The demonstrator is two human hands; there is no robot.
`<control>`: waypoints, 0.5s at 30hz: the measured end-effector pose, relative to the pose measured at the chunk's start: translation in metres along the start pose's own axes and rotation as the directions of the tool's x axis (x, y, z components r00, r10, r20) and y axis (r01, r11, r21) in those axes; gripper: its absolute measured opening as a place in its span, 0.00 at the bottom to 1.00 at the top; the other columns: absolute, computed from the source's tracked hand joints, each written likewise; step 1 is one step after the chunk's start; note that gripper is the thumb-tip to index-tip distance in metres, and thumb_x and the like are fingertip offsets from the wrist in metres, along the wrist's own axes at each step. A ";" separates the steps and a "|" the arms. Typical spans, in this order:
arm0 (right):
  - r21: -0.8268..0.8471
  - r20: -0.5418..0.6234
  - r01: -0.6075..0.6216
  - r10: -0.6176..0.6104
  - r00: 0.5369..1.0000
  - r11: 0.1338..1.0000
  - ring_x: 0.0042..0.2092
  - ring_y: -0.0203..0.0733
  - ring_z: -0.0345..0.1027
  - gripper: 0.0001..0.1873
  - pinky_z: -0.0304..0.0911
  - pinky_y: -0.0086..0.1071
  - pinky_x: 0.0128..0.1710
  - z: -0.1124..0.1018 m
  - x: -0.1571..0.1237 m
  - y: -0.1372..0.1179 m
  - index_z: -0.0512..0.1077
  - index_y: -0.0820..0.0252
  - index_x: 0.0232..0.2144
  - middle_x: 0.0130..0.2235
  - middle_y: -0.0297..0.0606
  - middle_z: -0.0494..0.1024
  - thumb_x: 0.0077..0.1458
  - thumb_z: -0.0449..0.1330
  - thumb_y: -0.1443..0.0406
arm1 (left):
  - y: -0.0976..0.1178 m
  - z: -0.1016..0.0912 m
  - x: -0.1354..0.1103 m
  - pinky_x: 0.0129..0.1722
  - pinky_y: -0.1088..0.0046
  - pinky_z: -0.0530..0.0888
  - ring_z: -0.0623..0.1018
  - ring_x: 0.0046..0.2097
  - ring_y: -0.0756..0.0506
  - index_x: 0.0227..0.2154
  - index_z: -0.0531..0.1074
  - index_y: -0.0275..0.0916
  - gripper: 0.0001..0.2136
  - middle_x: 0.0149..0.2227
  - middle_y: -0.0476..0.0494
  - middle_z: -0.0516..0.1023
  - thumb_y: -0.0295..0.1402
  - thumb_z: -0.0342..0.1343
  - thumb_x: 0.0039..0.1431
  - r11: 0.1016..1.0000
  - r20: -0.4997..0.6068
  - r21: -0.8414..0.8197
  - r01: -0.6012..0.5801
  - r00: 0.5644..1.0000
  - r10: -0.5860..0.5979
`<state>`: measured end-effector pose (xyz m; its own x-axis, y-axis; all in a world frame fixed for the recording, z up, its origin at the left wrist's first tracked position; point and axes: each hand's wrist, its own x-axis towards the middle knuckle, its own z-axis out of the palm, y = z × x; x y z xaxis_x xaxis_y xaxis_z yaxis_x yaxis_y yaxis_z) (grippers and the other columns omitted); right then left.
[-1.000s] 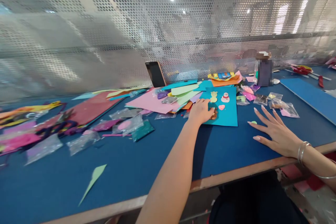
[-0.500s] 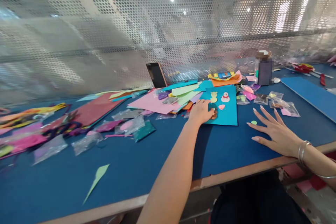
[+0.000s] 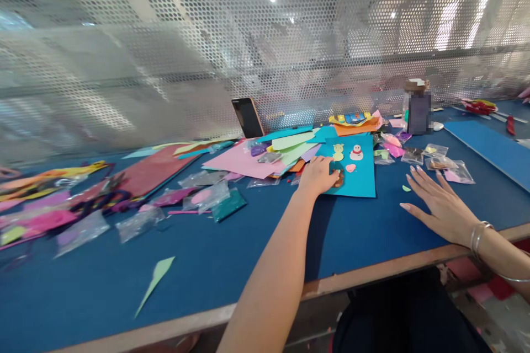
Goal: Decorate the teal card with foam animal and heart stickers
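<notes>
A turquoise card [image 3: 362, 174] lies on the blue table [image 3: 232, 253], with a yellow figure, a snowman and a pink heart stuck on it. My left hand [image 3: 318, 175] presses a small brown cutout [image 3: 339, 178] against the card's left lower part, fingers curled over it. Right of the card, my right hand [image 3: 439, 203] rests flat on the table, fingers spread and holding nothing, with bangles at the wrist. A tiny green scrap [image 3: 406, 188] lies just beyond its fingertips.
Coloured paper sheets [image 3: 265, 155] and several small plastic bags [image 3: 439, 161] surround the card. A phone [image 3: 248, 117] leans on the perforated metal screen [image 3: 265, 49]. A jar [image 3: 418, 106] stands behind. Scissors and scraps [image 3: 95, 201] lie left; a green sliver [image 3: 155, 281] sits near the front edge.
My right hand has slid slightly to the right, off the small green scrap. The left hand has stayed pressed on the brown cutout.
</notes>
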<state>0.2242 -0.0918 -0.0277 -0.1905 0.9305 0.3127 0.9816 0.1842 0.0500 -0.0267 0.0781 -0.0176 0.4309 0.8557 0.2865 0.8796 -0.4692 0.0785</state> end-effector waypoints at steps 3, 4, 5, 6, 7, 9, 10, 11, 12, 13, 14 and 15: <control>0.040 -0.003 0.097 -0.097 0.995 0.994 0.63 0.44 0.40 0.37 0.40 0.45 0.62 -0.002 0.000 -0.001 0.53 0.70 0.59 0.61 0.43 0.53 0.59 0.38 0.47 | 0.000 0.000 0.000 0.46 0.58 0.70 0.71 0.47 0.43 0.46 0.66 0.36 0.13 0.49 0.40 0.68 0.36 0.51 0.61 1.000 0.003 0.001 0.002 1.000 -0.002; 0.042 0.007 0.104 -0.105 0.995 0.994 0.63 0.44 0.41 0.36 0.41 0.45 0.62 -0.002 0.000 -0.001 0.55 0.69 0.58 0.61 0.43 0.54 0.59 0.38 0.47 | 0.000 0.000 0.000 0.46 0.58 0.70 0.71 0.47 0.43 0.46 0.66 0.36 0.13 0.48 0.40 0.68 0.36 0.51 0.61 1.000 0.004 0.001 0.000 1.000 0.000; 0.038 0.017 0.093 -0.093 0.995 0.995 0.63 0.45 0.42 0.36 0.41 0.45 0.62 -0.002 0.000 -0.001 0.57 0.69 0.58 0.61 0.43 0.55 0.59 0.38 0.47 | 0.001 0.000 0.000 0.46 0.58 0.70 0.71 0.47 0.43 0.46 0.66 0.36 0.13 0.48 0.40 0.68 0.36 0.51 0.61 1.000 0.004 0.002 -0.001 1.000 0.001; 0.031 0.027 0.068 -0.068 0.997 0.997 0.63 0.46 0.43 0.37 0.41 0.45 0.62 -0.001 0.000 -0.001 0.58 0.70 0.57 0.60 0.44 0.55 0.59 0.38 0.46 | 0.001 0.000 0.000 0.46 0.58 0.70 0.71 0.47 0.43 0.46 0.66 0.36 0.13 0.48 0.40 0.68 0.36 0.51 0.61 1.000 0.004 0.002 -0.002 1.000 0.002; 0.024 0.035 0.038 -0.039 0.999 0.999 0.62 0.47 0.44 0.38 0.42 0.45 0.62 -0.001 0.000 -0.001 0.59 0.71 0.56 0.60 0.46 0.54 0.58 0.38 0.46 | 0.001 0.000 0.000 0.46 0.58 0.70 0.71 0.47 0.43 0.46 0.66 0.36 0.13 0.48 0.40 0.68 0.36 0.51 0.61 1.000 0.003 0.003 -0.002 1.000 0.001; 0.017 0.052 0.000 -0.001 0.999 1.000 0.62 0.48 0.44 0.40 0.42 0.46 0.61 0.000 0.001 -0.001 0.58 0.73 0.56 0.60 0.48 0.53 0.58 0.37 0.45 | 0.001 0.000 0.000 0.46 0.58 0.70 0.71 0.47 0.43 0.46 0.66 0.36 0.13 0.48 0.40 0.68 0.36 0.51 0.61 1.000 0.003 0.002 -0.003 1.000 0.003; 0.023 0.068 0.010 -0.011 0.998 1.000 0.62 0.48 0.44 0.40 0.42 0.47 0.61 -0.001 0.001 -0.001 0.57 0.73 0.57 0.60 0.47 0.53 0.58 0.37 0.44 | 0.000 0.001 0.000 0.46 0.58 0.70 0.71 0.47 0.43 0.46 0.66 0.36 0.13 0.48 0.40 0.68 0.36 0.51 0.61 1.000 0.004 0.000 -0.005 1.000 0.005; 0.035 0.089 0.033 -0.036 0.995 0.999 0.62 0.48 0.43 0.40 0.42 0.47 0.62 -0.001 0.001 -0.001 0.57 0.72 0.57 0.61 0.46 0.53 0.58 0.37 0.44 | 0.000 0.001 0.000 0.46 0.58 0.70 0.71 0.47 0.43 0.46 0.66 0.36 0.13 0.48 0.40 0.68 0.36 0.51 0.61 1.000 0.004 -0.001 -0.007 1.000 0.007; 0.050 0.108 0.058 -0.063 0.992 0.997 0.62 0.48 0.43 0.40 0.42 0.46 0.62 -0.001 0.001 -0.001 0.56 0.71 0.58 0.61 0.45 0.53 0.57 0.37 0.44 | 0.000 0.002 0.000 0.46 0.58 0.70 0.71 0.47 0.43 0.46 0.66 0.36 0.13 0.48 0.40 0.68 0.36 0.51 0.61 1.000 0.004 -0.003 -0.008 1.000 0.008; 0.066 0.123 0.078 -0.086 0.989 0.995 0.62 0.48 0.43 0.40 0.42 0.46 0.62 -0.002 0.002 -0.001 0.56 0.71 0.58 0.61 0.44 0.53 0.57 0.37 0.44 | -0.001 0.002 0.001 0.46 0.59 0.70 0.71 0.47 0.43 0.46 0.66 0.36 0.13 0.48 0.40 0.68 0.36 0.51 0.61 1.000 0.002 -0.004 -0.008 1.000 0.008; 0.080 0.135 0.093 -0.104 0.985 0.992 0.62 0.48 0.43 0.40 0.42 0.46 0.62 -0.003 0.002 -0.001 0.56 0.70 0.58 0.61 0.44 0.53 0.57 0.38 0.44 | -0.001 0.003 0.001 0.46 0.59 0.70 0.71 0.47 0.43 0.46 0.66 0.36 0.13 0.48 0.40 0.68 0.36 0.51 0.61 1.000 0.000 -0.005 -0.007 1.000 0.007; 0.093 0.143 0.103 -0.116 0.983 0.990 0.62 0.48 0.43 0.41 0.43 0.45 0.62 -0.003 0.003 -0.001 0.55 0.71 0.58 0.60 0.44 0.53 0.56 0.39 0.43 | -0.002 0.003 0.002 0.46 0.59 0.70 0.71 0.47 0.43 0.46 0.66 0.36 0.13 0.48 0.40 0.68 0.36 0.51 0.61 1.000 -0.004 -0.007 -0.007 1.000 0.007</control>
<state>0.2225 -0.0905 -0.0241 -0.3025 0.9386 0.1659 0.9514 0.3078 -0.0067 -0.0268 0.0810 -0.0201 0.4360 0.8515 0.2913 0.8753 -0.4764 0.0828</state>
